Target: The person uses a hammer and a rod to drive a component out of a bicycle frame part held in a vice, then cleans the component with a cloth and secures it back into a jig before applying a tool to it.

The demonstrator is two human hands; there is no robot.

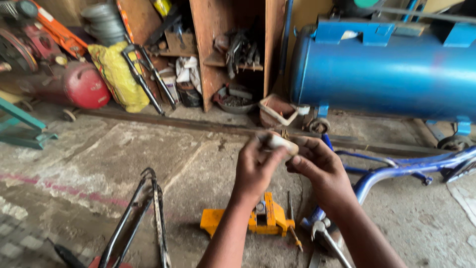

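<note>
Holding a Small Pale Part Over the Workshop Floor

Pinching together at chest height, both hands meet around one small pale part (281, 143), raised close to the camera, seemingly so it can be looked at or worked between the fingers. The left hand (255, 166) closes its thumb and fingers on the near end; the right hand (317, 166) curls its fingers under and behind the other end. Both grips are tight on the part, with no gap showing. It looks smooth, rounded and off-white, with a thin dark stub poking from its top; motion blur hides what it is made of.

Below the wrists a yellow bench vise (263, 218) sits on the rough, stained concrete floor (99, 159), well apart from the hands, and a screwdriver (293, 223) with a yellow handle lies just beside it. A blue bicycle frame (396, 171) of glossy tube lies to the right, behind the right forearm. A black tubular frame (144, 213) stands at lower left. Farther back rest a large blue air-compressor tank (386, 69), a wooden shelf (228, 49) crowded with dark metal parts, a yellow sack (119, 74) and a red cylinder (84, 84).
</note>
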